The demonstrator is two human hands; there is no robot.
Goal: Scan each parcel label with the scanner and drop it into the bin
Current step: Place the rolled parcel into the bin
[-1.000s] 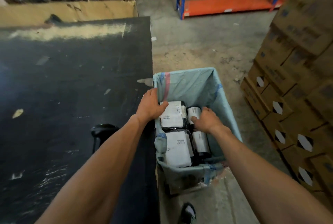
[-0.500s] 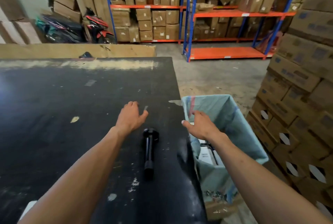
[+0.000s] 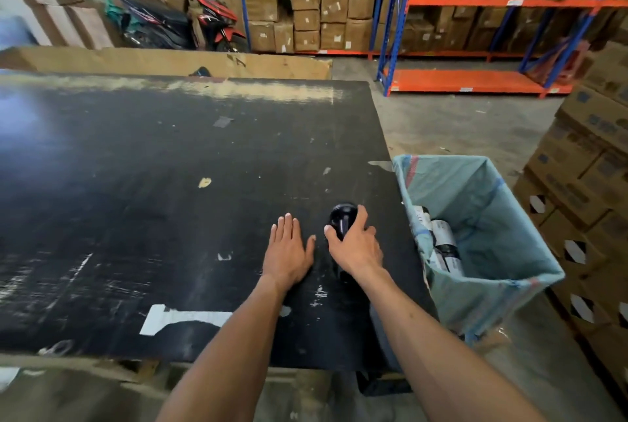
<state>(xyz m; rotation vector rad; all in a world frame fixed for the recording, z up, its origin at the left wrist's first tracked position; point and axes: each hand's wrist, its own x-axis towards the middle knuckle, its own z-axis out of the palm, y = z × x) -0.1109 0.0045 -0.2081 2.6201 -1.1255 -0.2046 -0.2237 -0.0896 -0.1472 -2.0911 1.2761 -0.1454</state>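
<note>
A black handheld scanner [image 3: 342, 217] lies on the black table [image 3: 170, 183] near its right edge. My right hand [image 3: 355, 245] lies over the scanner, with thumb and fingers curled round its body. My left hand [image 3: 289, 248] rests flat on the table just left of it, fingers straight. Beside the table's right edge stands the bin [image 3: 492, 272], lined with a pale blue sack. Several black parcels with white labels [image 3: 441, 238] lie inside it.
Stacked cardboard boxes [image 3: 591, 204] crowd the bin's right side. Blue and orange racking [image 3: 475, 78] with cartons stands at the back. A cardboard sheet [image 3: 163, 63] lines the table's far edge, with a motorbike [image 3: 217, 20] behind. White tape [image 3: 176, 318] marks the table's near part.
Both hands came out of the bin and moved onto the table. My right hand has come onto the scanner and closed round it; my left hand has settled flat beside it.
</note>
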